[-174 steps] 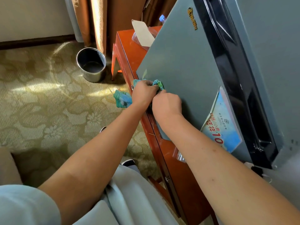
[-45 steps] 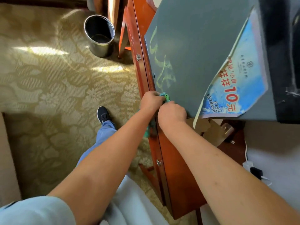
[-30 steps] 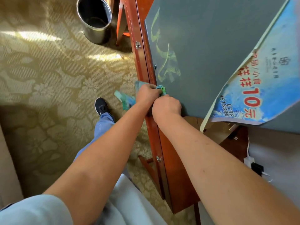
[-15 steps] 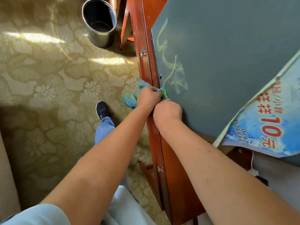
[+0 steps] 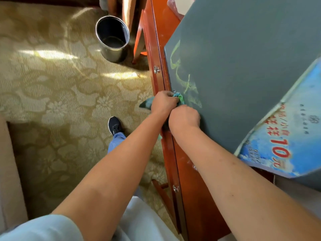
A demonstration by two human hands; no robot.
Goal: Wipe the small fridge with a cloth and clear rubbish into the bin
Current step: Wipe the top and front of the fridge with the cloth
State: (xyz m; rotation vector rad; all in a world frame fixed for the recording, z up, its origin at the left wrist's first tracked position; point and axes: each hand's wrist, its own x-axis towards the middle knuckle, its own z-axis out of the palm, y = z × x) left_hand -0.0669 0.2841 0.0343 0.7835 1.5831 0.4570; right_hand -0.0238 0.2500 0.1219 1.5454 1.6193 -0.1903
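Cloth (image 5: 179,99), bunched against the fridge (image 5: 243,66) panel's near edge: gripped in left hand (image 5: 164,102), right hand (image 5: 184,117) curled beside it (its hold unseen), unwiped panel lying rightward.

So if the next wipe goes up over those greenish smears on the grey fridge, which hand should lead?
Probably the left hand. It grips the cloth right below the smears on the fridge. The right hand sits lower, with little cloth showing.
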